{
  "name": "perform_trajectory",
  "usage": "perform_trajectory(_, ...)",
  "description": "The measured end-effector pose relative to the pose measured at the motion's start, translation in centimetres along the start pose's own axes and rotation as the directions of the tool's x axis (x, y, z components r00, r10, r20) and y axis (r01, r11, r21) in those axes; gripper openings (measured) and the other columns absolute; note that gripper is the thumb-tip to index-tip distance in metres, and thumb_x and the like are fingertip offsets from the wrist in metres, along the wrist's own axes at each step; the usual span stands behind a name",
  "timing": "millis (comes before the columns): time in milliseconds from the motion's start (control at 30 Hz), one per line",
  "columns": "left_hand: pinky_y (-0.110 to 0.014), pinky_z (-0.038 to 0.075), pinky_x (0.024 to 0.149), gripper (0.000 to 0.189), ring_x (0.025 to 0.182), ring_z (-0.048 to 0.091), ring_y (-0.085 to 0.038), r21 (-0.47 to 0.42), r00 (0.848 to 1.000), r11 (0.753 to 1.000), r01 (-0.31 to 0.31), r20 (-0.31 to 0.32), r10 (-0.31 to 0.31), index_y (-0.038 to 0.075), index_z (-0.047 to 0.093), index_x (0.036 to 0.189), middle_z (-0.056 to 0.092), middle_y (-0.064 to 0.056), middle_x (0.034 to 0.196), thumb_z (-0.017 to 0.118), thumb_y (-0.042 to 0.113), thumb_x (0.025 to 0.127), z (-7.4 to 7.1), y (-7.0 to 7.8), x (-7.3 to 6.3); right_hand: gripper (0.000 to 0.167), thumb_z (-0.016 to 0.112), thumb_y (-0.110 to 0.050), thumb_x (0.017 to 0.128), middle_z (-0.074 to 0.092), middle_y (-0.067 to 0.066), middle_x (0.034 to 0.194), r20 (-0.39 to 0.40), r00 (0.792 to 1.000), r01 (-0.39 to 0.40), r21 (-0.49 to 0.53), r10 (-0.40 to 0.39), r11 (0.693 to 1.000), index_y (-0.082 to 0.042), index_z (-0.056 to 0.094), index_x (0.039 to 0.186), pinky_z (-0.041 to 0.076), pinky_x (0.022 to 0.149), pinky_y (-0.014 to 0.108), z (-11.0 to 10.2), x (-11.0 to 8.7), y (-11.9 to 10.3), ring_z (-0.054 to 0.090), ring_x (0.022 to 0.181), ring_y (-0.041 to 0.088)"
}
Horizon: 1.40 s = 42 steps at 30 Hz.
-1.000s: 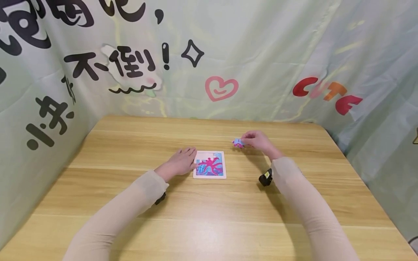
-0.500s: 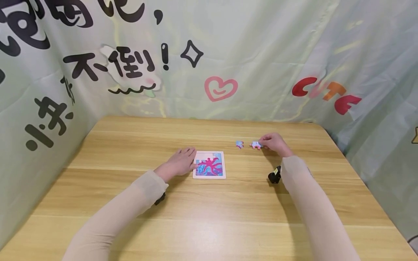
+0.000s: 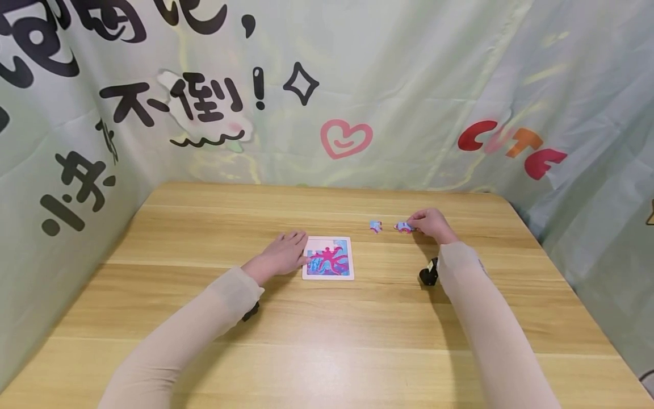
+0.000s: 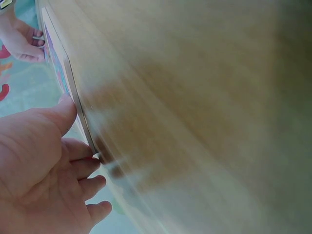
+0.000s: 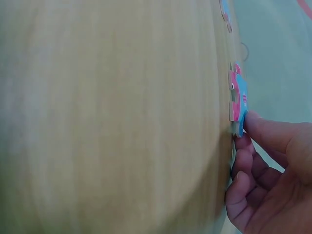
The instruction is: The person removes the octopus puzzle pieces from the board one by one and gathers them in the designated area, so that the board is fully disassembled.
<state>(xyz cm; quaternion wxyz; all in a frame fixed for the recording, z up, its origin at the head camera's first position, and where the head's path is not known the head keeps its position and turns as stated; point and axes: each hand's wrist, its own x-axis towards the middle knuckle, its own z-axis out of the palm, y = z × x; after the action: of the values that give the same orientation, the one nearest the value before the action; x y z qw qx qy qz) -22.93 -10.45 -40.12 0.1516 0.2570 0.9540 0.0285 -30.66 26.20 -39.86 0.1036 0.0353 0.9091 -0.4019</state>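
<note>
My right hand (image 3: 431, 223) pinches a blue and pink puzzle piece (image 3: 402, 226) by its right side, low over the table. In the right wrist view, the thumb and index fingertip meet at the near end of this piece (image 5: 240, 100); whether another piece lies under it I cannot tell. To its left lies a loose puzzle piece (image 3: 375, 226). My left hand (image 3: 283, 253) rests with fingers extended at the left edge of a white-rimmed puzzle tray (image 3: 327, 278). An octopus picture (image 3: 331, 260) fills much of the tray; its upper left part is bare.
The wooden table (image 3: 327, 341) extends on all sides of the tray. A printed curtain (image 3: 409, 85) hangs behind its far edge and along both sides. Black wrist cameras, such as the right one (image 3: 428, 272), sit under both forearms.
My right hand has moved right with the puzzle piece, leaving another piece where the hand was. Lately the held piece has shifted slightly right and turned. My left hand and the tray stay put.
</note>
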Motion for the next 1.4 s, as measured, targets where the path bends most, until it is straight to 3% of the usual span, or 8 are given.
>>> perform_trajectory(233,-0.047,0.008,0.109,0.067,0.137,0.010,-0.031,0.012,1.000,1.000,-0.003,0.005,0.003,-0.002,0.019,0.145,0.014,-0.015,0.151,0.037,0.042,0.098,0.0,0.0,0.0,0.024,0.055,-0.013,0.094,0.058,0.003,0.077,-0.003,1.000,-0.016,0.002,0.016,1.000,0.006,0.062,0.107,0.042,0.059,0.027,0.0,-0.1,-0.1,0.047,0.068,0.017)
perform_trajectory(400,-0.047,0.008,0.109,0.067,0.137,0.011,-0.031,0.009,1.000,1.000,-0.006,-0.001,0.006,-0.002,0.019,0.145,0.015,-0.016,0.151,0.037,0.042,0.098,0.0,0.0,0.0,0.028,0.055,-0.017,0.094,0.060,0.013,0.097,-0.004,0.999,0.037,-0.024,-0.037,0.999,0.003,0.062,0.112,0.045,0.069,0.032,-0.1,-0.3,-0.5,0.051,0.082,0.023)
perform_trajectory(533,-0.047,0.008,0.109,0.067,0.137,0.011,-0.031,0.008,1.000,1.000,-0.004,-0.002,0.004,-0.002,0.018,0.145,0.014,-0.016,0.150,0.037,0.042,0.098,-0.1,0.1,-0.1,0.032,0.052,-0.021,0.095,0.056,0.019,0.115,0.031,0.994,0.107,-0.036,-0.105,0.994,0.001,0.059,0.117,0.045,0.080,0.041,0.3,-0.6,-2.1,0.052,0.098,0.029)
perform_trajectory(700,-0.047,0.008,0.109,0.066,0.137,0.011,-0.031,0.010,1.000,1.000,-0.002,0.004,0.002,-0.003,0.019,0.145,0.014,-0.016,0.150,0.037,0.041,0.098,-0.2,0.1,-0.1,0.031,0.055,-0.021,0.094,0.058,0.018,0.108,0.059,0.982,0.180,-0.035,-0.178,0.983,0.000,0.061,0.115,0.046,0.075,0.042,2.1,-1.8,-5.3,0.053,0.090,0.031)
perform_trajectory(833,-0.047,0.009,0.109,0.066,0.137,0.011,-0.031,0.016,1.000,1.000,0.000,0.006,0.000,-0.002,0.019,0.145,0.015,-0.016,0.150,0.036,0.041,0.098,-0.2,0.1,0.0,0.026,0.059,-0.018,0.091,0.061,0.016,0.094,0.094,0.955,0.285,-0.051,-0.280,0.957,0.001,0.064,0.109,0.047,0.067,0.036,4.1,-2.5,-7.0,0.054,0.080,0.029)
perform_trajectory(1033,-0.047,0.009,0.109,0.067,0.137,0.011,-0.031,0.010,1.000,1.000,0.001,-0.001,-0.001,-0.002,0.019,0.145,0.015,-0.016,0.151,0.038,0.041,0.098,-0.1,0.1,0.1,0.021,0.065,-0.012,0.086,0.061,0.006,0.082,0.180,0.892,0.434,-0.086,-0.414,0.897,0.002,0.067,0.102,0.046,0.062,0.030,7.2,-3.1,-8.1,0.054,0.075,0.020)
perform_trajectory(1167,-0.047,0.009,0.109,0.067,0.137,0.011,-0.031,0.017,1.000,1.000,0.001,0.001,-0.001,-0.002,0.019,0.145,0.015,-0.015,0.151,0.038,0.042,0.098,-0.1,0.1,0.0,0.018,0.065,-0.008,0.085,0.059,0.003,0.077,0.260,0.855,0.484,-0.086,-0.450,0.871,0.001,0.067,0.100,0.044,0.059,0.026,8.9,-3.4,-8.5,0.051,0.069,0.017)
perform_trajectory(1400,-0.047,0.009,0.109,0.066,0.137,0.011,-0.031,0.016,1.000,1.000,0.005,0.005,-0.005,-0.002,0.018,0.145,0.014,-0.015,0.151,0.037,0.041,0.098,-0.2,0.2,0.0,0.010,0.066,-0.007,0.085,0.058,0.001,0.075,0.347,0.822,0.522,-0.143,-0.452,0.841,-0.007,0.068,0.095,0.039,0.056,0.025,10.8,-3.8,-8.8,0.047,0.065,0.014)
